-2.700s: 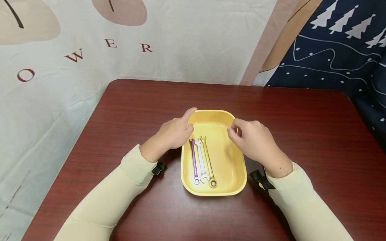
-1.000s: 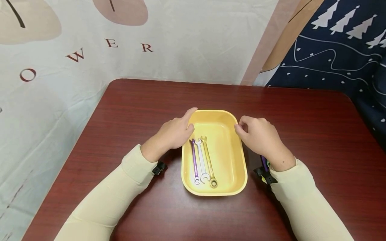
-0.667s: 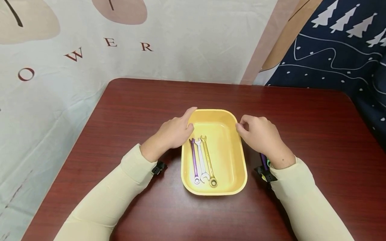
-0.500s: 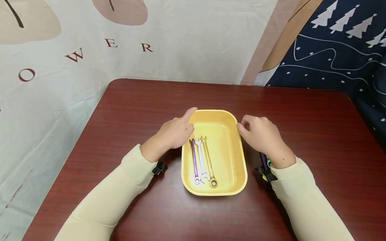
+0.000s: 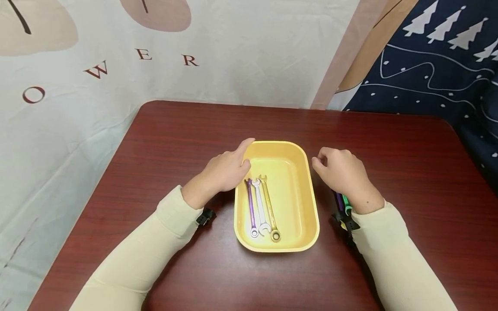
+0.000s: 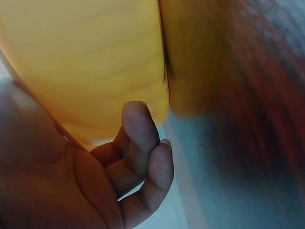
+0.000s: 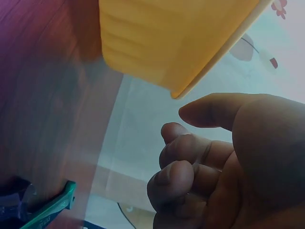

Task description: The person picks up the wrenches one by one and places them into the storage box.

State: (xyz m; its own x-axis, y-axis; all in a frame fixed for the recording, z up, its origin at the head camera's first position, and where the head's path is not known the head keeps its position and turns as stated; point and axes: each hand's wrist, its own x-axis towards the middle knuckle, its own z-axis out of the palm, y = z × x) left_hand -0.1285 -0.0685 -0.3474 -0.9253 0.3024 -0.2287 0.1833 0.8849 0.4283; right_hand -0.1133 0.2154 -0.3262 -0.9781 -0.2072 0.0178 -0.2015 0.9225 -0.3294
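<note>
A yellow tray (image 5: 297, 194) lies on the table, with three wrenches side by side in its left half: a purple wrench (image 5: 250, 209), a silver wrench (image 5: 259, 207) and a gold wrench (image 5: 269, 209). My left hand (image 5: 223, 171) holds the tray's upper left rim, thumb over the inside and other fingers against the outer wall (image 6: 95, 71). Right of the tray, apart from it, hovers my right hand (image 5: 340, 170). Its fingers (image 7: 176, 179) are loosely curled around nothing. Partly hidden below it lie a green wrench-like tool (image 7: 52, 207) and a purple one (image 7: 16, 198).
The dark red wooden table (image 5: 194, 125) extends around the tray on all sides. A white printed cloth (image 5: 253, 52) hangs behind its far edge, and a navy cloth with trees (image 5: 424, 69) hangs at the far right.
My right hand has moved right, from over the tray and past its right rim, leaving a gap. More of the green and purple tools shows beneath it. The left hand and wrenches stay put.
</note>
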